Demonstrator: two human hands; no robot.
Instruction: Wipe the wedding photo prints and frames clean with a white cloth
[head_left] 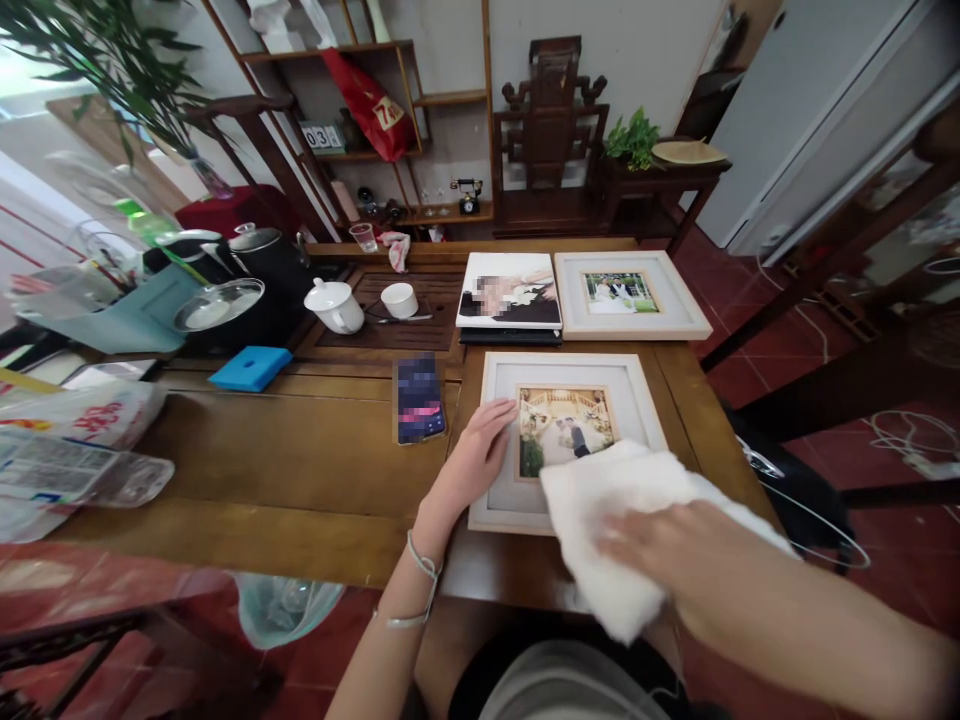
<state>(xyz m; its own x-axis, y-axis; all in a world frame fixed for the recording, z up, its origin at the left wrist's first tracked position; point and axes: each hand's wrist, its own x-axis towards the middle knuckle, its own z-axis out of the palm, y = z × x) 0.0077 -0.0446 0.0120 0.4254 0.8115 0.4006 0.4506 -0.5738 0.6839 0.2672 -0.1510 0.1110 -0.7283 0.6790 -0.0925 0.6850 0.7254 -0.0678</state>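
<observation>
A white picture frame (496, 505) with a small photo in its middle lies flat on the wooden table before me. My left hand (481, 450) rests on the frame's left side, its fingers stretched out over the pale mat. In my right hand (649, 545), blurred by motion, is a white cloth (622, 490), which hangs over the frame's lower right part and hides that corner. Just left of the frame lies a phone (420, 400). Behind it are a second white picture frame (679, 320) and a white photo album (510, 290) stacked on something dark.
On the wooden table (315, 460), a tea tray (427, 335) carries a lidded white bowl (335, 306) and a white cup (399, 300). A blue box (251, 369) and plastic packaging (82, 475) lie to the left. Below the front edge is a waste bin (285, 605).
</observation>
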